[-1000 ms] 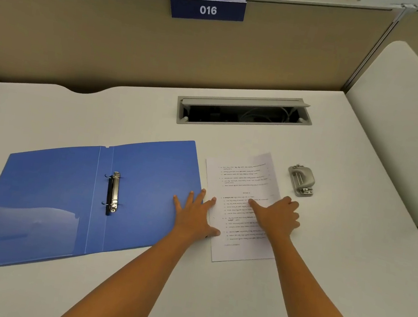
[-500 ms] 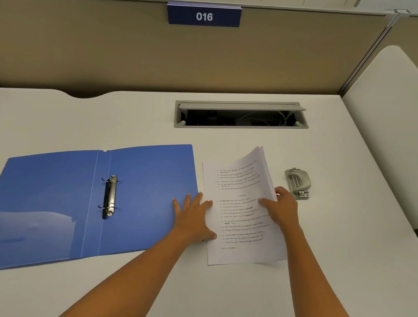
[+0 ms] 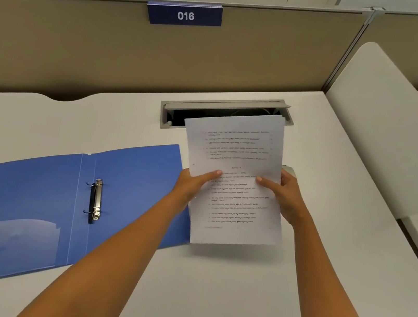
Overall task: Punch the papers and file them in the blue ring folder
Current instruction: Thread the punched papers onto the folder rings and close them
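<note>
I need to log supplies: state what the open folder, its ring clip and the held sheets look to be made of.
Blue folder: apparently thin plastic, semi-glossy; light glares on its cover. Ring clip: metal, shiny, with bright highlights. Papers: matte white printed paper, bending slightly between the left hand and the right hand.

The papers (image 3: 234, 179) hid nearly all of the hole punch (image 3: 288, 169); their printed lines were too small to read; the blue ring folder (image 3: 29, 212) ran past the left edge.

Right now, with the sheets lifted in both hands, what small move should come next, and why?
Probably carry the papers right to the hole punch, barely visible behind the right hand. Both hands, the left hand included, hold the sheets clear of the desk, and the blue ring folder lies open.
</note>
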Demonstrator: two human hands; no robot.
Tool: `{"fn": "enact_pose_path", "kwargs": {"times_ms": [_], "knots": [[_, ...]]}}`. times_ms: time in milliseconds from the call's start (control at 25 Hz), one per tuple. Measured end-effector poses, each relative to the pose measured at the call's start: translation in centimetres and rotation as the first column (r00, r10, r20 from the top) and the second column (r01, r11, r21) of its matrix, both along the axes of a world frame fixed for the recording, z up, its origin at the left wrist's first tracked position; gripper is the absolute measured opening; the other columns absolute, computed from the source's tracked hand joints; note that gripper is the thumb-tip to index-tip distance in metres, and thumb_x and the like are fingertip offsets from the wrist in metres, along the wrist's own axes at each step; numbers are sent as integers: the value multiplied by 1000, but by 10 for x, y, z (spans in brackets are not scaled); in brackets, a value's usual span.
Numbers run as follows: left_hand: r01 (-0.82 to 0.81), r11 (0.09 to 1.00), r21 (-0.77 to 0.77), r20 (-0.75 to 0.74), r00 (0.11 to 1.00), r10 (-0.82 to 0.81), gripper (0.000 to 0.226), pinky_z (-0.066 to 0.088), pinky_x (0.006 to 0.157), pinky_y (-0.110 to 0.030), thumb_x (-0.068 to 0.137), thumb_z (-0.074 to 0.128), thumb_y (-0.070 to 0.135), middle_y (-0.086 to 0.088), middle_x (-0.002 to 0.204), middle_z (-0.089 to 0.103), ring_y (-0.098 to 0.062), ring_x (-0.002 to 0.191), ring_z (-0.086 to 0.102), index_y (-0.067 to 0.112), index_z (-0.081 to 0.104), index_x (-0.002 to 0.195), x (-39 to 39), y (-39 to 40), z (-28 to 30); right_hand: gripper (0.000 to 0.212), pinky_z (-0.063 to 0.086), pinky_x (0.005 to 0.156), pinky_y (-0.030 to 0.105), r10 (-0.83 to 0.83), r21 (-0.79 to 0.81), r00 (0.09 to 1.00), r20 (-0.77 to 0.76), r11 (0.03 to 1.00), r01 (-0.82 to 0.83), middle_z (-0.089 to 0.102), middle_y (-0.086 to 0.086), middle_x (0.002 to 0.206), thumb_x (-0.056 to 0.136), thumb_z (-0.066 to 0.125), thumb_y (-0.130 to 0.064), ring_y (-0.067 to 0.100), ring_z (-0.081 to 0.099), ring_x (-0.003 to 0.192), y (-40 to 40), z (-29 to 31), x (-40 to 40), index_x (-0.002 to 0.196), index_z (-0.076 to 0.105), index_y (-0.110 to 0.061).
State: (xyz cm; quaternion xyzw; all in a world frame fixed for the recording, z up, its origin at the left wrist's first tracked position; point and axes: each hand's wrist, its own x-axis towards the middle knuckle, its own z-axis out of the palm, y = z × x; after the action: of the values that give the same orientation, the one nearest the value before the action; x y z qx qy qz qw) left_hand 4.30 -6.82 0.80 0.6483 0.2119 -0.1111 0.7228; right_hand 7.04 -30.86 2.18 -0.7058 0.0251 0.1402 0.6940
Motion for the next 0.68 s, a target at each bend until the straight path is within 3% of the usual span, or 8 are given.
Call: {"fn": "enact_pose_path", "kwargs": {"times_ms": [160, 360, 480, 680], "knots": [[-22, 1000, 16, 24, 999, 21, 39, 56, 76, -30, 80, 79, 25, -4, 107, 72, -20, 98, 68, 12, 66, 114, 10, -17, 23, 47, 59, 78, 46, -112, -5, 991, 73, 994, 113, 71, 7, 108, 71, 82, -23, 28, 70, 95, 12, 4, -1, 113, 64, -13], [-61, 997, 40, 213, 976, 51, 20, 55, 66, -21, 81, 78, 19, 1, 95, 72, -11, 86, 69, 19, 68, 99, 14, -29, 39, 36, 61, 71, 37, -251, 43, 945, 209, 968, 248, 70, 7, 102, 78, 78, -19, 24, 69, 90, 26, 17, -2, 110, 65, -10], [-28, 999, 41, 254, 967, 17, 28, 55, 66, -18, 77, 81, 15, 4, 96, 73, -9, 87, 70, 19, 70, 101, 9, -26, 36, 35, 61, 72, 36, -209, 39, 952, 224, 978, 205, 70, 5, 103, 76, 79, -16, 23, 69, 92, 22, 15, -5, 108, 65, -17], [23, 998, 60, 179, 983, -34, 41, 56, 81, -27, 77, 81, 10, 1, 104, 70, -18, 98, 66, 15, 67, 115, -6, -25, 10, 47, 59, 81, 37, -150, 43, 959, 240, 989, 144, 66, 0, 108, 77, 78, -9, 19, 64, 104, 21, -9, -23, 110, 59, -36]]}}
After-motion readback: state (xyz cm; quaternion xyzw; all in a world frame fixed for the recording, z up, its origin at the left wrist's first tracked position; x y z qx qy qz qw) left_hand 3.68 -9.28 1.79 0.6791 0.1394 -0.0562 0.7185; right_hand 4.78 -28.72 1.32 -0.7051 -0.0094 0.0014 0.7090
